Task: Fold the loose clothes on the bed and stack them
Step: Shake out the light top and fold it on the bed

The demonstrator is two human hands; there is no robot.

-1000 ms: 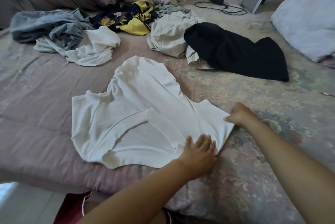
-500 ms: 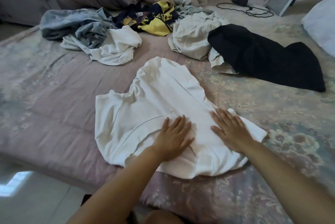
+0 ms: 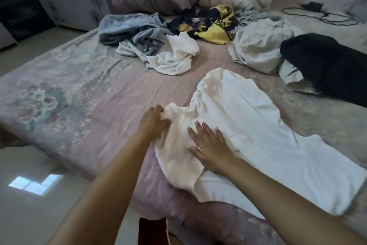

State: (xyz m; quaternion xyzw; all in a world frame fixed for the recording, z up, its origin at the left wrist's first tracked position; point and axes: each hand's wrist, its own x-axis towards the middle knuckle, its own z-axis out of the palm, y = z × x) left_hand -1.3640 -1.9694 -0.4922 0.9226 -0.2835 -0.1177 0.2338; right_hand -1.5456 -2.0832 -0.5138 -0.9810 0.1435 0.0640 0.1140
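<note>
With the white shirt (image 3: 248,125) spread near the edge of the bed (image 3: 69,96), the left hand (image 3: 154,120) pinching its sleeve and the right hand (image 3: 208,143) pressing flat with straight fingers, a crooked fold may bunch if that palm lifts.

head cam | looks fwd+down | close over bed (image 3: 79,94) edge
</note>
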